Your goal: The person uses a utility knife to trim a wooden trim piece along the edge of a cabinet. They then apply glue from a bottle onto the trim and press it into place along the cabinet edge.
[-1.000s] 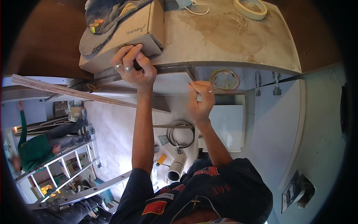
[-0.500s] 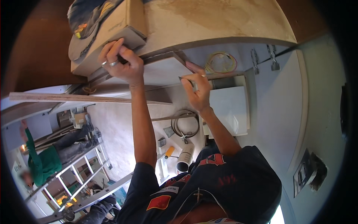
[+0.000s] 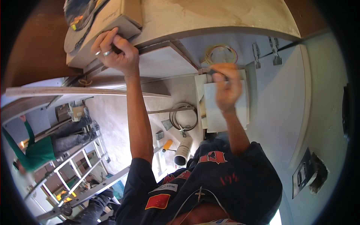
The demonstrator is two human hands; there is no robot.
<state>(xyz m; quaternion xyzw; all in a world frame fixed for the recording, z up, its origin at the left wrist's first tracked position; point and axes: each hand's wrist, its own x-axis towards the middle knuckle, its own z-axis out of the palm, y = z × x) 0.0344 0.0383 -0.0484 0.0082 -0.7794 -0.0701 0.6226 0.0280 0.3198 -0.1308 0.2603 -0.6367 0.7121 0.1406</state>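
Observation:
My left hand [image 3: 115, 52], with rings on its fingers, is raised at the front edge of a wooden shelf [image 3: 202, 15]. Its fingers curl closed right beside a cardboard box [image 3: 123, 20]; whatever they grip is hidden. Below the shelf, a pale panel [image 3: 161, 63] with a dark edge slants away from that hand. My right hand [image 3: 228, 90] is blurred by motion in front of a white rectangular box [image 3: 225, 107]. Its fingers look bent around a small dark object [image 3: 213, 75] too smeared to name.
A long wooden strip [image 3: 75, 91] crosses at the left. Coiled yellow wire [image 3: 221, 54] and metal hinges [image 3: 275, 54] are at the right. Lower down are a hose coil [image 3: 183, 116], a pipe [image 3: 183, 150] and a ladder [image 3: 75, 176]. A co-worker in green [image 3: 41, 152] is at the left.
My right hand has moved right and slightly down, away from the panel's corner. My left hand has shifted slightly up and left in the picture. The co-worker's arms have changed position.

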